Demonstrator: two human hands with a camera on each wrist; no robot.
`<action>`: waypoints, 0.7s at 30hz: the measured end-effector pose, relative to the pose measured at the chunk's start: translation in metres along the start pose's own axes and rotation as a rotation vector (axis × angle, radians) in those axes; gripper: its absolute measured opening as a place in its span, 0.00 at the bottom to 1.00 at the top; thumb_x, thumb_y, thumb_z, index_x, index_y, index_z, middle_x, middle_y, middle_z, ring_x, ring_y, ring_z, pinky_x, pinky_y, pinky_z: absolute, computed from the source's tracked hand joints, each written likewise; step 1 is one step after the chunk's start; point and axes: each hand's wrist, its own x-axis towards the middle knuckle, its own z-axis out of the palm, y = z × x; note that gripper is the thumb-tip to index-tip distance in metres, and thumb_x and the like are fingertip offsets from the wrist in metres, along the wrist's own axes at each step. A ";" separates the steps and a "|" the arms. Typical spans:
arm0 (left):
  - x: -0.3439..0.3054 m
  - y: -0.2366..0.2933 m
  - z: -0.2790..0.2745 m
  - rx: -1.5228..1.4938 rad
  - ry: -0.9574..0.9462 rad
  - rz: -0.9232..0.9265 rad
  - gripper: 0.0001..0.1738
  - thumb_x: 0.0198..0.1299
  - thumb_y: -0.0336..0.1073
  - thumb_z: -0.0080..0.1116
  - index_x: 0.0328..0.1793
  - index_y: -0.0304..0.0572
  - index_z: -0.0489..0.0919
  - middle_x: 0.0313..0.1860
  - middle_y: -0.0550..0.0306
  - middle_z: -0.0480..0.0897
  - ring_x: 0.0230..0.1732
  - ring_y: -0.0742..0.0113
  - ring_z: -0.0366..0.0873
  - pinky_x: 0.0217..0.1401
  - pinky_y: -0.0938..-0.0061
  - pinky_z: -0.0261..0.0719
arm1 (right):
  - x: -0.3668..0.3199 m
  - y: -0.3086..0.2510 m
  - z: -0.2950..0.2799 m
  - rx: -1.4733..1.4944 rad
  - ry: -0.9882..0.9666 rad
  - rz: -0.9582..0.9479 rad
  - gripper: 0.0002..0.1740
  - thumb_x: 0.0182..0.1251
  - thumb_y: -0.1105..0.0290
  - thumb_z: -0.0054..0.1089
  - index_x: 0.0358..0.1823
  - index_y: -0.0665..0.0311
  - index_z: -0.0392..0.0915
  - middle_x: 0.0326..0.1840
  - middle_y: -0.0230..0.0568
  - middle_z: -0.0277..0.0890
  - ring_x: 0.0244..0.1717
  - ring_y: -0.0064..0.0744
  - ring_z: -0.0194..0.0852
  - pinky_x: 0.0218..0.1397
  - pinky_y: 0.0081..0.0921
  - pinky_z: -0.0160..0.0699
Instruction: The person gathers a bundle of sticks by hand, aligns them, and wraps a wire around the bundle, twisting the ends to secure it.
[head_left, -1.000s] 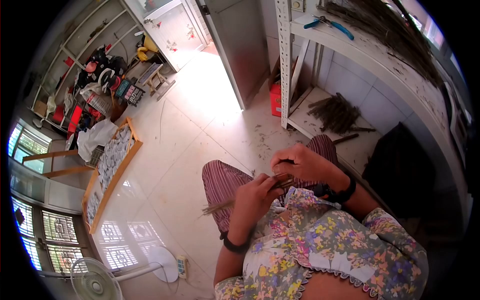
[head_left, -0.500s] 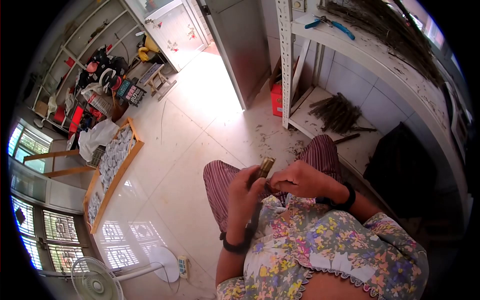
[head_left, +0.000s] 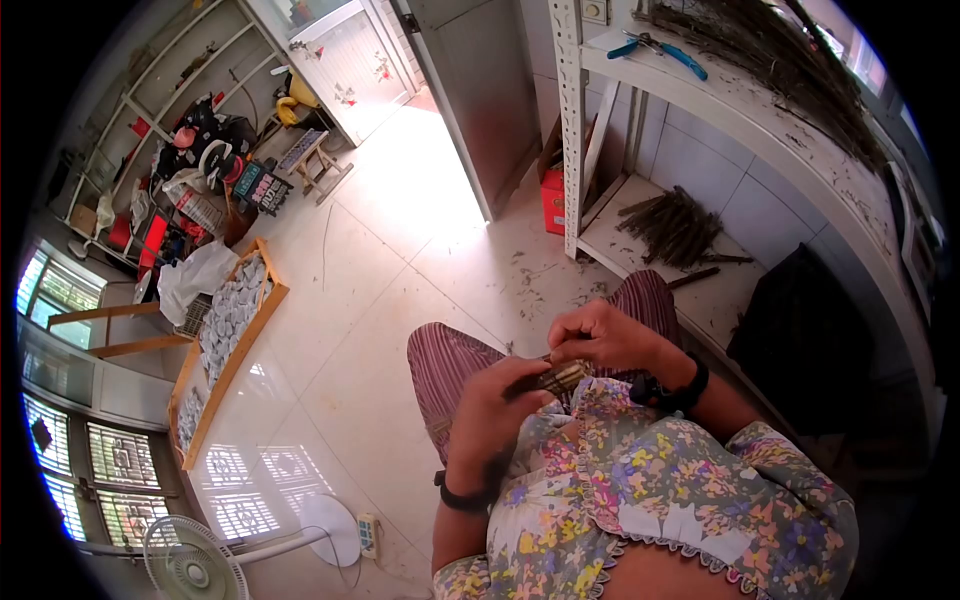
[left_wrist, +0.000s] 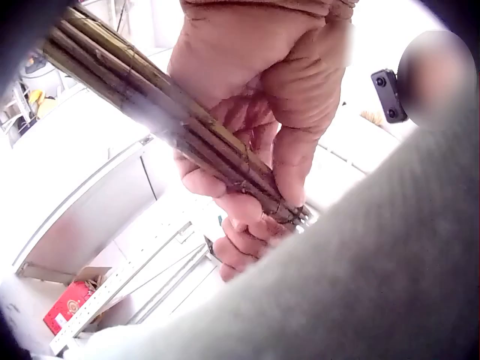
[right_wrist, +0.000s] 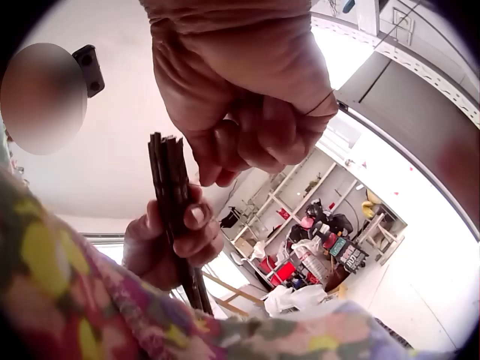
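Note:
A bundle of thin brown sticks [head_left: 567,377] lies between the hands above the lap. My left hand [head_left: 488,408] holds it, and in the left wrist view the fingers and thumb of that hand [left_wrist: 259,82] are round the sticks [left_wrist: 202,135]. The cut ends of the bundle [right_wrist: 171,176] point up in the right wrist view, held by the left hand [right_wrist: 172,244]. Close beside them is my right hand [head_left: 605,335], its fingers curled in; a thin strand [right_wrist: 322,103] shows at this hand [right_wrist: 240,90], pinched in the fingers.
A white shelf [head_left: 700,90] on the right bears blue-handled pliers [head_left: 672,55] and long dark twigs [head_left: 790,75]; short sticks [head_left: 670,228] lie piled on its lower level. At left are a wooden-framed tray [head_left: 230,345] of grey pieces and a fan [head_left: 190,565].
The bundle stood up out of the left hand half a second ago; now it tilts toward the right hand. The right hand has moved slightly up, and the left hand has shifted a little lower.

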 end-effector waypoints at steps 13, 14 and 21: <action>0.012 -0.027 0.014 0.377 0.402 0.075 0.14 0.51 0.24 0.64 0.46 0.36 0.79 0.36 0.54 0.82 0.35 0.66 0.81 0.40 0.75 0.78 | -0.012 -0.014 0.018 -0.421 -0.004 -0.143 0.03 0.58 0.74 0.60 0.33 0.64 0.78 0.27 0.44 0.78 0.29 0.45 0.79 0.30 0.32 0.76; 0.013 -0.026 0.015 0.592 0.400 0.137 0.14 0.50 0.25 0.64 0.45 0.37 0.80 0.35 0.53 0.82 0.34 0.63 0.81 0.39 0.74 0.78 | -0.012 -0.018 0.017 -0.468 0.006 -0.172 0.02 0.58 0.74 0.60 0.32 0.63 0.78 0.26 0.43 0.77 0.28 0.45 0.79 0.30 0.33 0.76; 0.010 -0.007 0.014 0.678 -0.079 0.131 0.10 0.50 0.28 0.64 0.40 0.37 0.81 0.33 0.55 0.81 0.33 0.58 0.81 0.35 0.70 0.78 | -0.008 -0.012 0.003 -0.400 0.040 -0.097 0.04 0.58 0.73 0.58 0.30 0.65 0.75 0.25 0.44 0.77 0.28 0.45 0.78 0.31 0.33 0.74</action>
